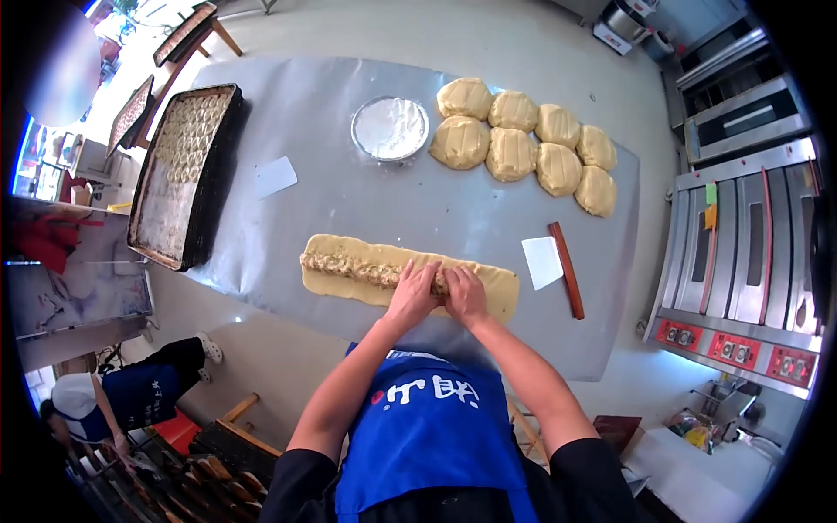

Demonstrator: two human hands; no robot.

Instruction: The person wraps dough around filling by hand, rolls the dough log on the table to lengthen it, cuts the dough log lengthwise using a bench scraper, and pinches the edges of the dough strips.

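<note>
A long flat sheet of dough (349, 294) lies on the metal table in front of me. Along its length runs a ridge of crumbly, speckled filling (353, 268), reaching from the left end to under my hands. My left hand (414, 292) cups the filling with bent fingers near the sheet's middle. Close beside it, my right hand (463, 293) curls its fingers around the filling's right end. The thumbs are close together, and the filling under the fingers is partly hidden. Right of the hands, the dough's end is bare.
Several dough mounds (510, 155) sit at the back right. A bowl of white powder (390, 128) stands behind the sheet. One white scraper (276, 177) lies left, another (542, 262) beside a wooden rolling pin (567, 270). A dark baking tray (166, 213) holds small pieces. Another person (131, 392) works lower left.
</note>
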